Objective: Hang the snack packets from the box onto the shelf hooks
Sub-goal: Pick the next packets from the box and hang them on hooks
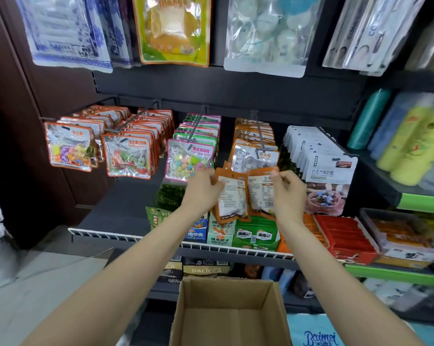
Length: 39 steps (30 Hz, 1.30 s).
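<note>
Fingers of the left hand (pixel 203 193) curled around an orange-edged snack packet (pixel 232 198), fingers of the right hand (pixel 287 193) pinched a second packet (pixel 259 193) at its top corner. Both packets were raised just below the hook row of matching orange packets (pixel 254 146); the cardboard box (pixel 229 313) sat open below.

two hands (pixel 203 191), two held orange packets (pixel 232 196), one cardboard box (pixel 229 318), five loaded hooks (pixel 259 136).
</note>
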{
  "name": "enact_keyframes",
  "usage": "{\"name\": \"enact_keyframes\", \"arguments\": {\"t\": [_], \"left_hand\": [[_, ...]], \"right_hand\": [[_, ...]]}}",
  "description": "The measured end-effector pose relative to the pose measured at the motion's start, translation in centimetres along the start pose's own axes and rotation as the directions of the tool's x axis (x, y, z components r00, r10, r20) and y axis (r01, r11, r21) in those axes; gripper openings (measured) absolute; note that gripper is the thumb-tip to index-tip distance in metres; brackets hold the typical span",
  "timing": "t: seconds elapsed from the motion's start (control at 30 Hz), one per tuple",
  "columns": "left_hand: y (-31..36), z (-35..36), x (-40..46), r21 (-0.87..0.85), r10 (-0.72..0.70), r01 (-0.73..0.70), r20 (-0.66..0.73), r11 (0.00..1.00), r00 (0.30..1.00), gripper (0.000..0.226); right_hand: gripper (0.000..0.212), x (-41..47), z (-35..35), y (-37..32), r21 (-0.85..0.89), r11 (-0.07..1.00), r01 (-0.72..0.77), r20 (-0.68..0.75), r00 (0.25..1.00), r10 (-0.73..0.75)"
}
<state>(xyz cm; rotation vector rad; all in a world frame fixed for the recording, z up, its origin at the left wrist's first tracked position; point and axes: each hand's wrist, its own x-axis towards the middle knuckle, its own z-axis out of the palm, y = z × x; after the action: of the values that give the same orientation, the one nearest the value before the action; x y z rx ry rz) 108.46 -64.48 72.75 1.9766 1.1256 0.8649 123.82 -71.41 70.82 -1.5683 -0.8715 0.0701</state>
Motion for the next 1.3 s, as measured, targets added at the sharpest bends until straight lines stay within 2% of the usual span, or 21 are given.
{"name": "enact_keyframes", "arguments": {"t": [0.1, 0.17, 0.23, 0.3, 0.37, 0.4, 0.5, 0.53, 0.6, 0.73, 0.83, 0.9, 1.0, 1.1, 1.3], "left_hand": [[1.0, 1.3, 0.4, -0.208, -0.065, 0.07, 0.027, 0.976, 0.997, 0.014], [1.5, 1.8, 0.5, -0.296, -0.075, 0.087, 0.052, 0.951, 0.996, 0.013], [1.5, 2.1, 0.3, -0.382, -0.076, 0.096, 0.069, 0.919, 0.995, 0.012], [1.2, 2.1, 0.1, -0.423, -0.049, 0.081, 0.086, 0.903, 0.995, 0.013], [0.9, 2.0, -0.2, -0.442, -0.019, 0.075, 0.131, 0.894, 0.991, 0.014], [0.7, 2.0, -0.4, -0.449, -0.01, 0.08, 0.157, 0.89, 0.988, 0.016], [0.6, 1.8, -0.7, -0.48, -0.005, 0.108, 0.212, 0.87, 0.977, 0.021], [0.6, 1.7, -0.7, -0.489, -0.005, 0.115, 0.22, 0.864, 0.975, 0.021], [0.6, 1.5, -0.6, -0.489, 0.0, 0.118, 0.235, 0.864, 0.972, 0.021], [0.8, 1.1, -0.2, -0.488, -0.018, 0.126, 0.22, 0.864, 0.975, 0.016], [0.4, 0.6, 0.6, -0.411, -0.039, 0.074, 0.092, 0.909, 0.995, 0.013], [0.1, 0.1, 1.2, -0.257, -0.031, 0.022, -0.034, 0.966, 0.999, 0.006], [-0.2, -0.6, 1.9, -0.054, 0.002, -0.011, -0.168, 0.998, 0.986, 0.019], [-0.4, -0.9, 2.1, 0.085, 0.031, -0.011, -0.233, 0.996, 0.972, 0.02], [0.2, -1.3, 1.8, 0.215, 0.08, -0.021, -0.27, 0.976, 0.96, 0.018]], "right_hand": [[0.024, -0.8, 0.9, 0.0, 0.007, 0.995, 0.101, 0.181, 0.978, -0.101], [0.025, -1.4, 1.3, -0.1, -0.001, 0.991, 0.137, 0.269, 0.954, -0.132], [0.024, -1.5, 1.2, 0.0, 0.037, 0.995, 0.095, 0.316, 0.943, -0.102], [0.026, -1.1, 0.7, 0.3, 0.056, 0.997, 0.058, 0.328, 0.942, -0.073], [0.012, -0.6, 0.1, 0.8, 0.048, 0.995, 0.084, 0.349, 0.932, -0.095], [0.012, -0.5, 0.0, 1.0, 0.043, 0.996, 0.075, 0.358, 0.93, -0.086], [0.048, 0.0, 0.0, 1.5, 0.03, 0.999, -0.034, 0.354, 0.935, 0.021], [0.054, 0.3, -0.1, 1.5, 0.057, 0.995, -0.081, 0.37, 0.928, 0.054], [0.052, 0.9, -0.2, 1.6, 0.124, 0.979, -0.159, 0.395, 0.914, 0.098], [0.034, 2.4, 0.1, 2.1, 0.144, 0.972, -0.185, 0.192, 0.969, 0.156], [0.023, 3.7, 0.5, 1.9, 0.144, 0.963, -0.228, 0.047, 0.974, 0.223], [0.007, 4.4, 0.9, 1.6, 0.153, 0.961, -0.231, 0.046, 0.973, 0.226], [0.008, 5.0, 1.5, 1.5, 0.165, 0.967, -0.192, 0.052, 0.981, 0.186], [0.008, 5.3, 1.9, 1.7, 0.148, 0.977, -0.152, -0.023, 0.987, 0.157], [0.022, 5.8, 2.8, 1.5, 0.037, 0.996, -0.082, -0.079, 0.993, 0.085]]}}
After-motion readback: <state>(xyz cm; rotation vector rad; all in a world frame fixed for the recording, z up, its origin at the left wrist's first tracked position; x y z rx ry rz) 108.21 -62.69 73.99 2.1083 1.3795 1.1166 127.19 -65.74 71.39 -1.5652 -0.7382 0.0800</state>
